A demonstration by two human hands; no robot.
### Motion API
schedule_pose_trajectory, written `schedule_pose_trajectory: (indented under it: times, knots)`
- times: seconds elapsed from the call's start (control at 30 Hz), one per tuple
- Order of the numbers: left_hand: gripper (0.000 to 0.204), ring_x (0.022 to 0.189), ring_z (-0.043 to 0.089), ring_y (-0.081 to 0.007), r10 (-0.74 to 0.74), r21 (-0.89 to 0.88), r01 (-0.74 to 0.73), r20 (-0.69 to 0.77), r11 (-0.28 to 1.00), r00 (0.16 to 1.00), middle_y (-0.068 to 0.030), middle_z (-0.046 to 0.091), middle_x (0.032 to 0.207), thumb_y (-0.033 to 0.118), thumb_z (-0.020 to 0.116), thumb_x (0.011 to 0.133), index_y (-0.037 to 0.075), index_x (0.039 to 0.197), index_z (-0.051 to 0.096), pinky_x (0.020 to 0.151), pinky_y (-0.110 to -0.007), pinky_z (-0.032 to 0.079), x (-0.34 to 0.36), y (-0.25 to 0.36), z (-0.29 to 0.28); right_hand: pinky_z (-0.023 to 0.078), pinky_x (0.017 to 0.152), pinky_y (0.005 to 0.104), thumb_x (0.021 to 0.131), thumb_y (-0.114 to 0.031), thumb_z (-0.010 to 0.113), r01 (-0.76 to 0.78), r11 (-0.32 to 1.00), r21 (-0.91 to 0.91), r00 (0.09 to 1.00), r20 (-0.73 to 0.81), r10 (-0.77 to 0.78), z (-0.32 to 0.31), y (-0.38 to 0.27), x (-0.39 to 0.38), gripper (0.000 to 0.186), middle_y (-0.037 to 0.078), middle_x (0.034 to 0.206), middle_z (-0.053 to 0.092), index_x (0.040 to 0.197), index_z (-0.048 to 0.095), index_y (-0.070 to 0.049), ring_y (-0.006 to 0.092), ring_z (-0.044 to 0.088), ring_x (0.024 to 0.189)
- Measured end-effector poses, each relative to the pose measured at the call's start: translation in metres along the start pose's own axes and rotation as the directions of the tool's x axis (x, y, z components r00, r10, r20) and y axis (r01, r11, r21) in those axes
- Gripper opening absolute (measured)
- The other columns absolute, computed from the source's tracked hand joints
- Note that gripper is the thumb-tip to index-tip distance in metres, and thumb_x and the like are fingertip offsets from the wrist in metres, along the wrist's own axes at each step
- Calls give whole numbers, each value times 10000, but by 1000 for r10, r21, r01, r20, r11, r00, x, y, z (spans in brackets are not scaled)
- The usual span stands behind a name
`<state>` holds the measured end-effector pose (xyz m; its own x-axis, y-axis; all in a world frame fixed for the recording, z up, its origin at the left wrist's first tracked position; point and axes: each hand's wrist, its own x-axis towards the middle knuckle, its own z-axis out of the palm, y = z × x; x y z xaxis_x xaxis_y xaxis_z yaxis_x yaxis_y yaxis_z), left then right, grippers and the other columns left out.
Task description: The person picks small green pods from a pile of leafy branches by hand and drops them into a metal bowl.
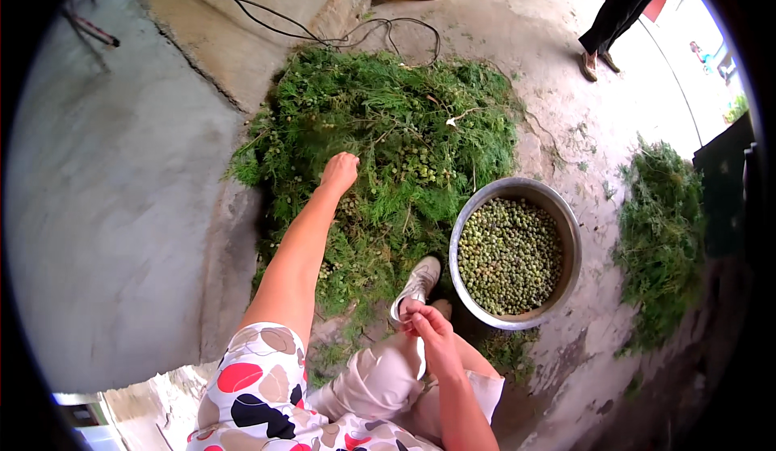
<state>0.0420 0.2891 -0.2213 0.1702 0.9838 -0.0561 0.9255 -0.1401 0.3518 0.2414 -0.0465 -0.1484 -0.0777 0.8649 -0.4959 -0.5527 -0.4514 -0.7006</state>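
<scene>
In the head view, holds the left hand [340, 173] curled into a fist over the heap of green branches [396, 184] on the floor [517, 27], and the right hand [434, 336] above the light trousers [368, 380] with fingertips pressed together. Has 1 metal pot [571, 245] of round green fruits [511, 257] just right of the heap; cannot tell of anything pinched in either hand.

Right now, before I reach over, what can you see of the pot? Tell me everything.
The pot is round, wide and grey, metal by its look. It stands upright on the floor; green branches lie close on its left, contact unclear. Small green and brownish balls lie inside, below its rim. Neither the left hand nor the right hand touches it.
</scene>
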Motion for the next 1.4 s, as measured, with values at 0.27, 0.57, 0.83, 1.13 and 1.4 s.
schedule_pose_trajectory:
  times: [0.27, 0.57, 0.83, 1.13, 1.4]
  knots:
    - [289, 925, 535, -307, -3, 49, -2, 108, 999, 994, -140, 574, 988, 153, 349, 884, 22, 894, 606, 839, -399, 428, -102, -21, -16, 469, 675, 222, 903, -105, 466, -34, 999, 15, 999, -27, 35, -7, 17, -6, 166, 42, 868, 607, 1031, 536, -26, 108, 577, 725]
    - [385, 1118, 476, -279, -320, 87, 316, 459, 945, 829, -91, 275, 1399, 180, 475, 879, 73, 1249, 452, 846, -376, 459, -224, -95, 11, 460, 666, 222, 889, -118, 504, -36, 994, 107, 999, 20, 34, 11, 14, -12, 178, 63, 895, 594, 1037, 523, -22, 109, 554, 728]
    - [217, 876, 548, -265, -95, 141, 86, 63, 986, 993, -98, 503, 968, 246, 536, 832, 35, 866, 571, 731, -367, 482, -144, -28, 39, 461, 706, 234, 895, -98, 481, -10, 992, 126, 1000, 22, 8, 22, 2, -13, 172, 69, 916, 593, 1040, 535, -22, 127, 568, 788]
    - [551, 1160, 388, -209, 392, 411, -370, 34, 833, 920, -74, 411, 1255, 368, 579, 788, 83, 1225, 403, 1020, -497, 207, -104, 39, 119, 464, 742, 249, 908, -107, 462, -65, 986, 153, 997, 46, 59, 23, -8, -9, 185, 88, 929, 589, 1048, 524, -4, 144, 579, 806]
    - [281, 1000, 511, -266, 3, 262, -100, 348, 960, 938, -122, 535, 1062, 158, 475, 872, 77, 1139, 507, 928, -442, 348, -107, 21, 119, 458, 725, 245, 903, -109, 468, -38, 993, 114, 998, 47, 32, 25, -2, -12, 183, 81, 905, 595, 1043, 528, -7, 149, 577, 793]
